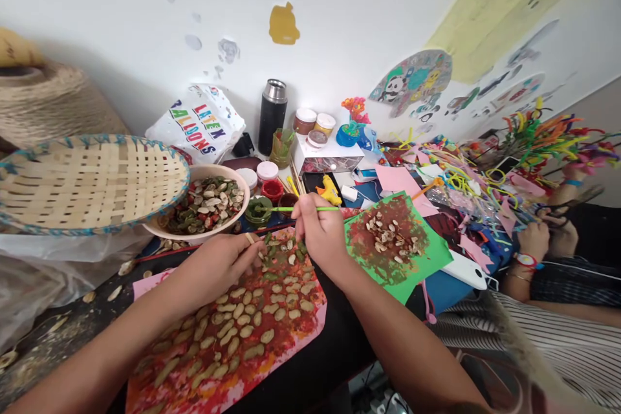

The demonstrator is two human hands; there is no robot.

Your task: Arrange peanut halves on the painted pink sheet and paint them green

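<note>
My right hand (pixel 320 233) pinches a paintbrush (pixel 317 209) with a bright green handle. The brush's tip end reaches left into an open jar of green paint (pixel 258 209). Over the far part of a painted pink sheet (pixel 310 323), my left hand (pixel 220 265) is closed, fingers pointing down. A short tan stick-like end (pixel 250 239) shows at its fingers; the rest of what it holds is hidden. Rows of unpainted peanuts (pixel 242 319) lie on the red and orange paint, with several green-painted ones (pixel 273 250) near the top.
Left of the jars stands a bowl of painted shells (pixel 162 229), beside a woven basket (pixel 97 184). A green sheet with shells (pixel 402 278) lies to the right. Red paint (pixel 272 189), a yellow glue gun (pixel 329 190) and a black flask (pixel 272 118) stand behind. Another person's hands (pixel 546 239) are far right.
</note>
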